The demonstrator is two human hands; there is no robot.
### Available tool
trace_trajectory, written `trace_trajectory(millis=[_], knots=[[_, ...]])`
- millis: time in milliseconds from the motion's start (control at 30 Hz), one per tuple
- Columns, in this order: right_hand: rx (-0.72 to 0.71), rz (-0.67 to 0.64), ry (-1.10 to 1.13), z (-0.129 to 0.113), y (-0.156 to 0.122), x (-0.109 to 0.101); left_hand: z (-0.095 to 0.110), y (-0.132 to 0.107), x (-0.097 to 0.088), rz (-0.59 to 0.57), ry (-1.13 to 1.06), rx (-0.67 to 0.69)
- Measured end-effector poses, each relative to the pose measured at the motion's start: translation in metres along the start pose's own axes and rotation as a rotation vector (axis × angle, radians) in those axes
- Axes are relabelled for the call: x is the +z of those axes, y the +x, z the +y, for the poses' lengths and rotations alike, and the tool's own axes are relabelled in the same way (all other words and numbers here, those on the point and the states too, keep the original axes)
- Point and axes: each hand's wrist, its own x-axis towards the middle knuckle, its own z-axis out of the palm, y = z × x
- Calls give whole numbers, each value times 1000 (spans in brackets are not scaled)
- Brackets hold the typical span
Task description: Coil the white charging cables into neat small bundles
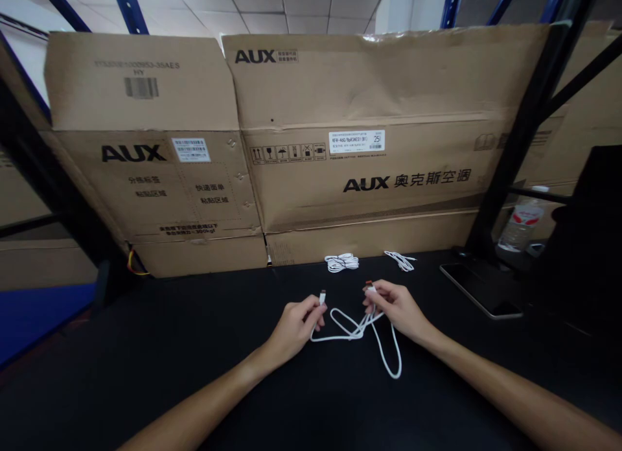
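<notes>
- Our left hand [296, 328] holds a small white plug [322, 298] on a long, thin white cable [357, 330], with the fingers [311, 313] pinching it.
- Our right hand [396, 308] holds the cable's other plug [370, 288], with fingers pinching too.
- The cable lies in loops on the flat black worktop [194, 367], between our hands.
- Behind it sit two coiled white cables [341, 262] [401, 260], beside big brown cardboard boxes [369, 114].

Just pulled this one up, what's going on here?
A person's left hand and right hand each pinch a connector of a white cable, its loops lying on a black table. A coiled white cable and a looser white bundle lie further back, before AUX cardboard boxes.
</notes>
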Motion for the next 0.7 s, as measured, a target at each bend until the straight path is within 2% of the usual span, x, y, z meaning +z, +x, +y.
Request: trace_trajectory(millis=[67,167,267,367,433,533,700], knots=[[160,59,148,5,4,1,2,1,0,-3,-47,-94],[243,111,188,12,7,0,8,1,1,-58,14,-60],[200,145,8,14,6,0,14,-3,7,-184,154,64],[54,190,-293,13,3,0,15,-7,14,-228,332,167],[-1,163,-431,13,3,-2,15,-8,15,-203,383,197],[26,47,-453,11,4,-10,13,-4,11,-82,310,175],[-23,-216,-433,-4,-1,-26,-3,6,0,142,-19,-61]])
